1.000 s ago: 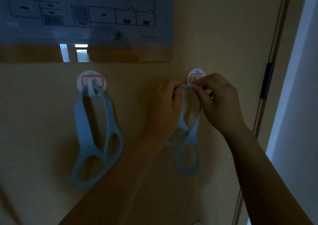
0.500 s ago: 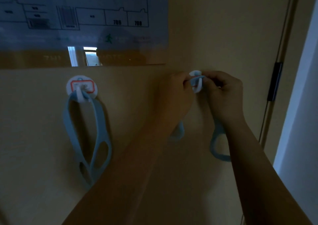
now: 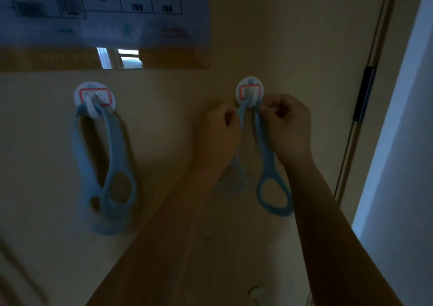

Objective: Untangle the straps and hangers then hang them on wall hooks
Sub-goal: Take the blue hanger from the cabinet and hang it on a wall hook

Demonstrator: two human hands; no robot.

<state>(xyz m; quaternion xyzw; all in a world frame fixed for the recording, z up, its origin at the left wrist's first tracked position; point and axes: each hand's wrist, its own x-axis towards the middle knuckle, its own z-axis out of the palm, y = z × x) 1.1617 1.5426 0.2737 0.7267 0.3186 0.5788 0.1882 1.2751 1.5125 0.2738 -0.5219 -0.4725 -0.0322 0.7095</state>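
The blue strap (image 3: 264, 151) hangs long-axis 12 to 6 from the right hook (image 3: 249, 91). Left hand (image 3: 220, 127) and right hand (image 3: 288, 125) pinch its top tight at 6 (the other strap (image 3: 105, 165) already hangs).

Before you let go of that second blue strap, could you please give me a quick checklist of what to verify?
1. Second strap looped over the right hook: ok, its top runs up to the peg.
2. Loop seated fully behind the peg tip: cannot tell, dim and partly hidden.
3. Left hand and right hand each pinching one side of the strap just below the hook: ok.
4. Strap free of twists: cannot tell, its left side is blurred behind the left wrist.
5. First strap hanging on the left hook: ok.
6. Right hook stuck flat to the wall: ok, as far as visible.
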